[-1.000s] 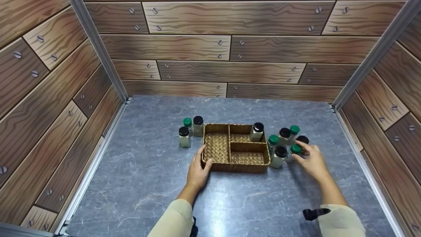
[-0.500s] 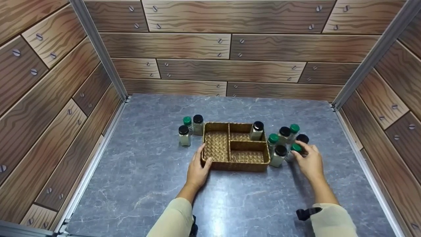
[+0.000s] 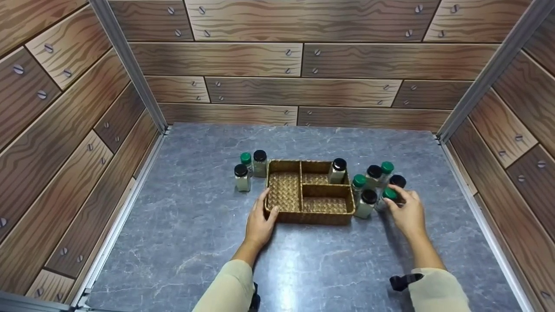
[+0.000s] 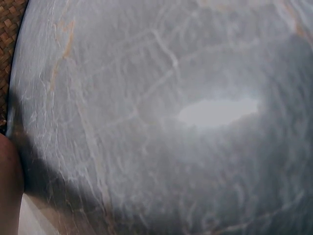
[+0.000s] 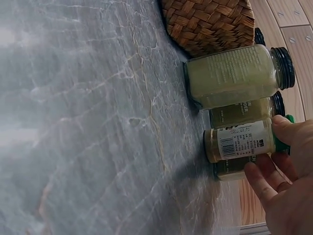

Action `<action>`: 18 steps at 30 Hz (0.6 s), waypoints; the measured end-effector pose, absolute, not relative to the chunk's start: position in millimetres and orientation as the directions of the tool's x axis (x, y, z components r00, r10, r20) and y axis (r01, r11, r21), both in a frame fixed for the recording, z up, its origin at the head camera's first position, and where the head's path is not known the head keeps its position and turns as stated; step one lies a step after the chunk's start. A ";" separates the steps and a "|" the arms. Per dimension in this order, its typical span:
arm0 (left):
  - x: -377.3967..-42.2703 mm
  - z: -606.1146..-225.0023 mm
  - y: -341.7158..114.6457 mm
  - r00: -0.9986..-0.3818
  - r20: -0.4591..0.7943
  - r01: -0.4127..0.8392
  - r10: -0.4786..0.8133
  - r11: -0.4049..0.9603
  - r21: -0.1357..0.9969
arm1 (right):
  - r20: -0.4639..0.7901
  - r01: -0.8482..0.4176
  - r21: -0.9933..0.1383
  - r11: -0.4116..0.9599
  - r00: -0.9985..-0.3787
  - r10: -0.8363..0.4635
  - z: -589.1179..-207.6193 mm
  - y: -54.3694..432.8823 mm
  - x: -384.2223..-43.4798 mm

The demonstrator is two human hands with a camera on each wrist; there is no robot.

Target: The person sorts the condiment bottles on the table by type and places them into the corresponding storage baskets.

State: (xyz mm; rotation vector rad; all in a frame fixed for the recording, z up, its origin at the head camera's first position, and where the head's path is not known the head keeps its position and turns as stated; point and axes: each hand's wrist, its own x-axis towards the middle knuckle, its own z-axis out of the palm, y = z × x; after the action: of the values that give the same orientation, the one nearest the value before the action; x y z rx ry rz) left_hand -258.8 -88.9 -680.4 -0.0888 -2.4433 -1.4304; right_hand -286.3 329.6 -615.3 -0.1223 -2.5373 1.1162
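My left hand (image 3: 259, 221) holds the front left corner of a woven basket (image 3: 316, 218), thumb at the front rim and fingers along the left wall. My right hand (image 3: 407, 212) pinches a small spice jar by its green cap (image 3: 389, 193). In the right wrist view this glass jar (image 5: 239, 139) shows a barcode label and stands upright on the table, thumb at its neck. Beside it stands a larger black-capped jar (image 5: 230, 76) of pale powder. The left wrist view shows mostly bare tabletop (image 4: 146, 98), with a strip of basket (image 4: 7, 34) at its edge.
A black-capped jar (image 3: 337, 171) stands in the basket's back right compartment. Several black- and green-capped jars (image 3: 366, 203) crowd the basket's right side. To its left stand three more, one a black-capped jar (image 3: 242, 178). Wood-patterned walls (image 3: 299, 91) enclose the grey table (image 3: 195, 216).
My right hand has shifted slightly left, its thumb and fingers drawing in on the green-capped jar. My left hand stays on the basket corner. The head view tilts a little.
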 end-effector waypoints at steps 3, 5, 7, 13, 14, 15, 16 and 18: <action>-258.9 -680.4 -88.8 -0.952 0.291 0.204 -0.098 0.505 0.839 | 0.297 -0.066 -0.739 0.670 -0.925 0.237 -616.3 328.0 -284.0; -258.9 -679.9 -89.0 -0.952 0.289 0.203 -0.097 0.505 0.839 | 0.298 -0.066 -0.748 0.661 -0.923 0.245 -617.2 327.2 -282.6; -258.9 -679.7 -89.0 -0.954 0.284 0.197 -0.097 0.509 0.838 | 0.295 -0.062 -0.759 0.648 -0.920 0.257 -618.0 326.2 -281.0; -258.5 -679.8 -89.0 -0.958 0.267 0.180 -0.103 0.510 0.841 | 0.287 -0.059 -0.792 0.608 -0.914 0.285 -619.2 324.3 -275.9; -258.4 -680.0 -88.9 -0.958 0.266 0.179 -0.104 0.509 0.842 | 0.281 -0.054 -0.795 0.604 -0.915 0.289 -619.1 324.5 -274.8; -258.3 -680.1 -88.9 -0.958 0.267 0.180 -0.104 0.508 0.842 | 0.275 -0.047 -0.798 0.600 -0.916 0.294 -619.0 324.9 -273.8; -258.2 -680.3 -88.8 -0.958 0.268 0.181 -0.105 0.507 0.843 | 0.268 -0.039 -0.799 0.600 -0.916 0.298 -618.6 325.7 -272.8; -257.9 -680.4 -88.6 -0.958 0.268 0.181 -0.104 0.506 0.843 | 0.257 -0.022 -0.800 0.600 -0.916 0.309 -617.1 328.1 -271.0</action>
State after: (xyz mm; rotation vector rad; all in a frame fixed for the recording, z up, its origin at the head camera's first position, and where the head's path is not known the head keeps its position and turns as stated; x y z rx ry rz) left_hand -257.9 -88.6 -680.4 -0.0652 -2.4676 -1.4310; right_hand -271.0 328.1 -617.1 -0.2308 -2.4604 1.2366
